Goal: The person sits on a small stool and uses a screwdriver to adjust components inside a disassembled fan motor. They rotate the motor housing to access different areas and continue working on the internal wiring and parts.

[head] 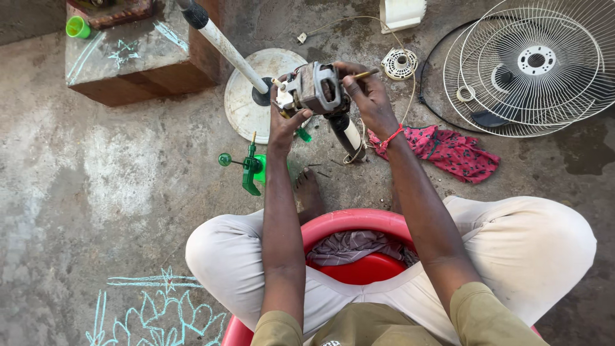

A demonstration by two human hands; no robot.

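A grey metal fan motor is held up in front of me above the concrete floor. My left hand grips its left underside, with a green-handled tool poking out below the fingers. Against the motor's right side, my right hand pinches a thin yellowish stick-like tool. A red thread is tied round my right wrist. A white pole section hangs below the motor.
A round white fan base with a white pole lies behind. White wire fan guards lie at the right, beside a red cloth. Green plastic part, small white cap, stone block, red stool.
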